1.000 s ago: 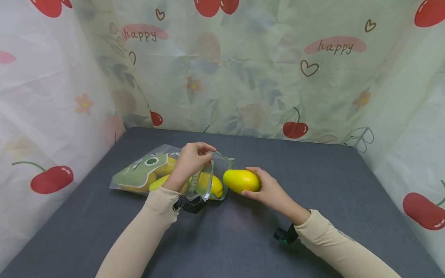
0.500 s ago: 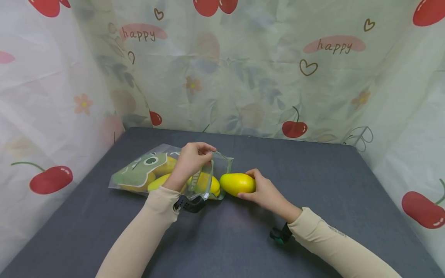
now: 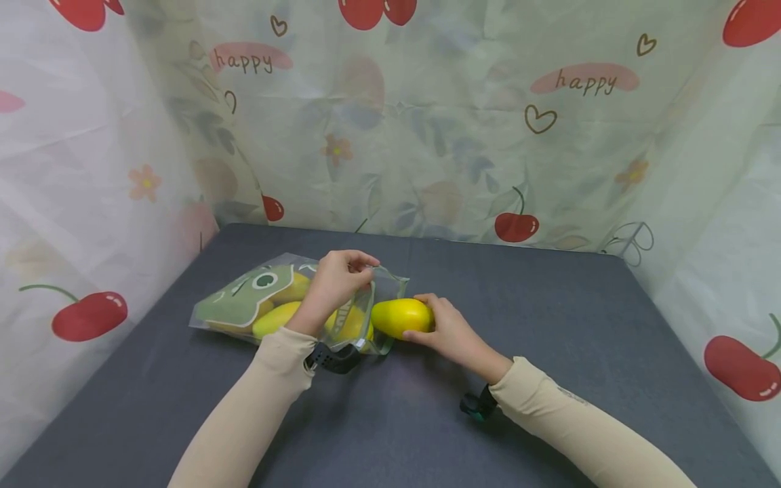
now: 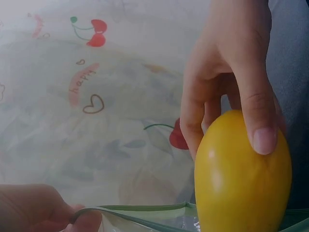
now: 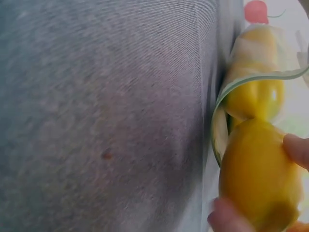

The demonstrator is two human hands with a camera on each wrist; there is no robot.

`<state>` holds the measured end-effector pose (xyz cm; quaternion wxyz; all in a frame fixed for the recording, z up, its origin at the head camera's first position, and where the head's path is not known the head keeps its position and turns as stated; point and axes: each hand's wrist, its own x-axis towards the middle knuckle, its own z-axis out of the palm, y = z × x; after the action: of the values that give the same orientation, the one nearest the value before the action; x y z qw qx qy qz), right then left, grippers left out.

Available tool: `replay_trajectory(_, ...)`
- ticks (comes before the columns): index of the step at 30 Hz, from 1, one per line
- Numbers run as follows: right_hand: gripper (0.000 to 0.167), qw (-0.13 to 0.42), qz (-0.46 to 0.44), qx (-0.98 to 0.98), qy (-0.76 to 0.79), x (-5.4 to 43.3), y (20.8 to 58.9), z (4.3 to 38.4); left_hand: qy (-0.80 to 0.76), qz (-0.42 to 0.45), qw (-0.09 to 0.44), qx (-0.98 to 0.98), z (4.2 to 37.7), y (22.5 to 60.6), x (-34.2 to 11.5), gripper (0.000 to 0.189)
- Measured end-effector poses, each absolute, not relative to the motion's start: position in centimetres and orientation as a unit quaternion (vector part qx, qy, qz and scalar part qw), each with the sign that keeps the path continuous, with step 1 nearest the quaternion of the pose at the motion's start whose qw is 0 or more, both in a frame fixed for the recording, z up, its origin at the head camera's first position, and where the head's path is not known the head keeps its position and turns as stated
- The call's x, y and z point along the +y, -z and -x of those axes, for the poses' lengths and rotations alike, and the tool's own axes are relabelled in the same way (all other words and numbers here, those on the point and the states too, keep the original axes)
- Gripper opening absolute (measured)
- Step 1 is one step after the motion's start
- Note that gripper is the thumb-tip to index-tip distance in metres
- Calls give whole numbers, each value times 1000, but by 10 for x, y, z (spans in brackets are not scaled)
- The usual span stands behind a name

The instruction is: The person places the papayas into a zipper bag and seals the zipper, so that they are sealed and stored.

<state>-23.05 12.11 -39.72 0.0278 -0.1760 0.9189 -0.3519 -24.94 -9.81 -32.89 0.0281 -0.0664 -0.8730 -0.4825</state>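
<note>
A clear plastic zip bag with a green cartoon print lies on its side, its mouth facing right. Inside it are several yellow mangoes. My left hand pinches the upper edge of the bag's mouth, holding it apart. My right hand grips one more yellow mango from its right end, thumb on the near side. That mango's left end is at the bag's opening; in the right wrist view the held mango meets a mango inside the bag's green rim.
The bag rests on a dark grey table. Behind and at both sides hangs a pale curtain printed with cherries, hearts and words. Each wrist wears a black strap.
My right hand has moved left with the mango, bringing its left end into the bag's opening. The mangoes in the bag have shifted slightly left. My left hand stays in place.
</note>
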Motion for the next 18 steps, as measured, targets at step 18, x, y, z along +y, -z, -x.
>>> replay_trajectory(18,38,65,166,894,410,94,401,237,488,72,21,-870,250,331,-98,21)
